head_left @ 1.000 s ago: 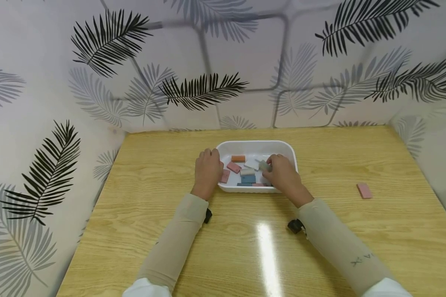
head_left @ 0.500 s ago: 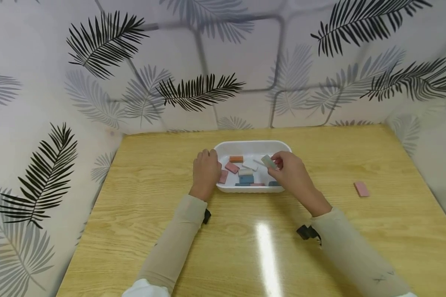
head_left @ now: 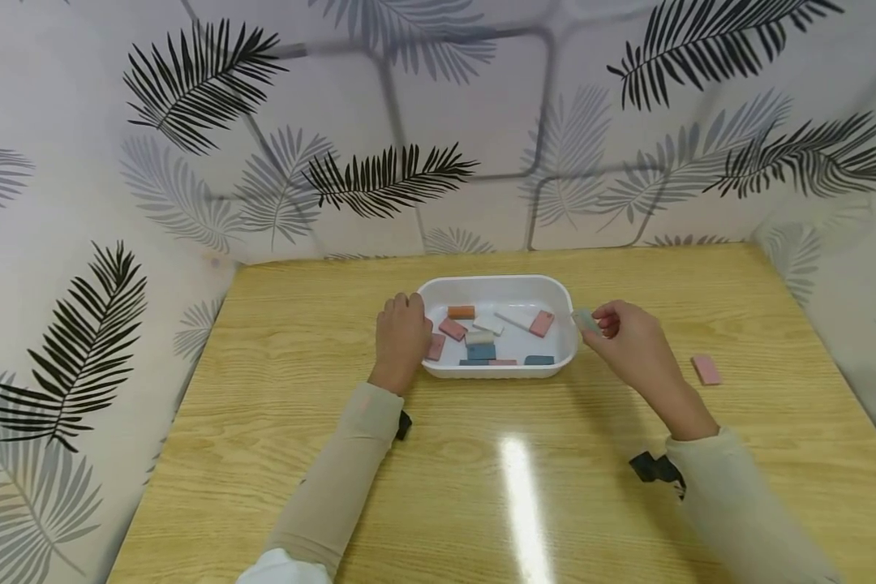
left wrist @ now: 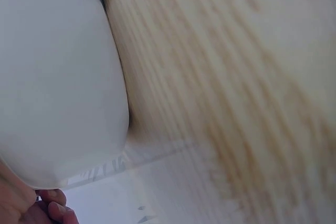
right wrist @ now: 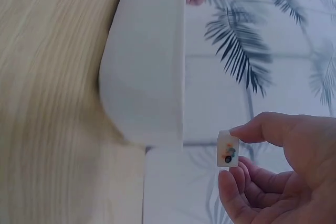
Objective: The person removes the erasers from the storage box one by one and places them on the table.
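My right hand (head_left: 631, 345) pinches a pale green rectangular eraser (head_left: 588, 321) between thumb and fingers, raised beside the right end of a white plastic tray (head_left: 496, 372). In the right wrist view, the end face of the eraser (right wrist: 228, 150) is whitish with small orange, blue and dark marks. My left hand (head_left: 401, 337) holds the tray's left end, its fingers over the rim. Inside the tray lie several small blocks: an orange one (head_left: 461, 312), pink ones such as this pink block (head_left: 542, 324), blue ones such as this blue block (head_left: 481, 352), and whitish ones.
A single pink block (head_left: 706, 370) lies on the wood-grain table (head_left: 299, 324), right of the tray. Behind the table stands a wall covering (head_left: 474, 219) with a leaf pattern. Light reflects off the table in front of the tray.
My right hand has lifted the pale green eraser from inside the tray and carried it right, past the tray's right rim. The left hand stays on the tray's left end.
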